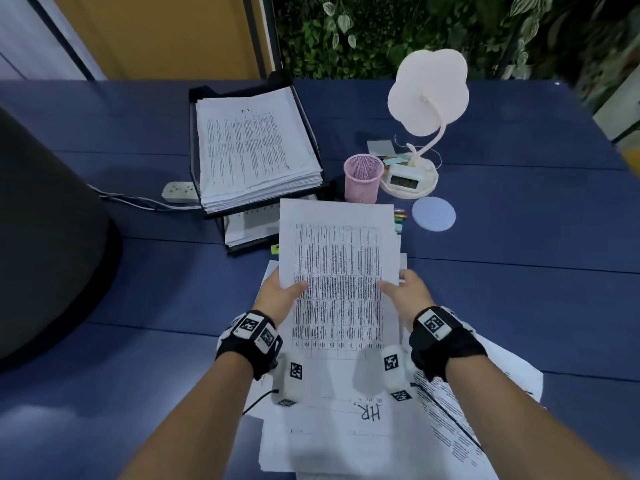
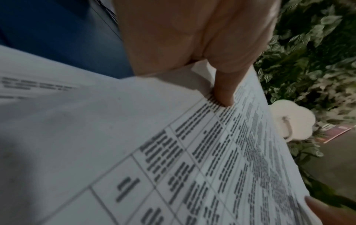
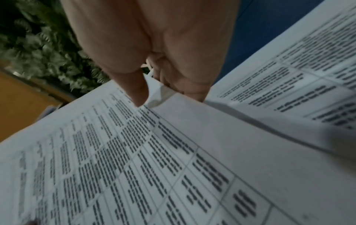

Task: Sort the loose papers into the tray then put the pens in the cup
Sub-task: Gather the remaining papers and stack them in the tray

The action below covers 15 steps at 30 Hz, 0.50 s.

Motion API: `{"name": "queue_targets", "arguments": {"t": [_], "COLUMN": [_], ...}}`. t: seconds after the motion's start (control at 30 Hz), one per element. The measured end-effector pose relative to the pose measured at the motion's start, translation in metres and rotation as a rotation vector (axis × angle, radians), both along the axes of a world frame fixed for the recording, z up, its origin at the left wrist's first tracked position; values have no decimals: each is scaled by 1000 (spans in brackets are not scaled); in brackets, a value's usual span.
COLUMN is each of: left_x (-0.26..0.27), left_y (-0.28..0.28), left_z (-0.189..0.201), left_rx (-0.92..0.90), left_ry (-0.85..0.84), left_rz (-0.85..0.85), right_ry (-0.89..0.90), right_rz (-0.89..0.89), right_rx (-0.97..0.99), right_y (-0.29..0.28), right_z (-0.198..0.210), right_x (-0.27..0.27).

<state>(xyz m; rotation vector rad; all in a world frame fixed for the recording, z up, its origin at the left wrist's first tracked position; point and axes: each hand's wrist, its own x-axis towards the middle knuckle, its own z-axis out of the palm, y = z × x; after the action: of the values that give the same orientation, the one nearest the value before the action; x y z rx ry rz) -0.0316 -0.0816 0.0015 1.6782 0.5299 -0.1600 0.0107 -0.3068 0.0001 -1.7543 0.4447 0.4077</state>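
I hold a printed sheet (image 1: 337, 271) with a table on it, lifted above the desk. My left hand (image 1: 281, 292) pinches its left edge, thumb on top (image 2: 224, 91). My right hand (image 1: 405, 289) pinches the right edge the same way, thumb on the print (image 3: 137, 92). More loose papers (image 1: 450, 410) lie spread under my forearms. A black stacked tray (image 1: 194, 140) at the back left holds a thick pile of paper (image 1: 252, 147). The pink mesh cup (image 1: 362, 177) stands just beyond the sheet. Pens (image 1: 399, 216) peek out past the sheet's right edge, mostly hidden.
A white flower-shaped lamp (image 1: 427, 95) with a small clock (image 1: 405, 180) stands behind the cup. A pale blue round coaster (image 1: 433, 214) lies to the right. A power strip (image 1: 178, 192) with cable sits left of the tray. A dark round object (image 1: 45, 237) fills the left.
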Motion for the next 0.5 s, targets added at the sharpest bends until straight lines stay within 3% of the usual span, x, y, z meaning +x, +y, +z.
{"name": "queue_targets", "arguments": {"t": [0.13, 0.3, 0.5], "left_x": [11, 29, 33], "left_y": [1, -5, -14], "left_z": [29, 67, 112], "left_rx": [74, 157, -13], "left_ry": [-127, -312, -560], "left_rz": [39, 134, 233], "right_ry": [-37, -374, -658], "right_rz": [10, -1, -65], "right_rx": [122, 57, 113], "right_y": [3, 22, 34], "right_z": [24, 71, 114], "right_x": [2, 14, 14]}}
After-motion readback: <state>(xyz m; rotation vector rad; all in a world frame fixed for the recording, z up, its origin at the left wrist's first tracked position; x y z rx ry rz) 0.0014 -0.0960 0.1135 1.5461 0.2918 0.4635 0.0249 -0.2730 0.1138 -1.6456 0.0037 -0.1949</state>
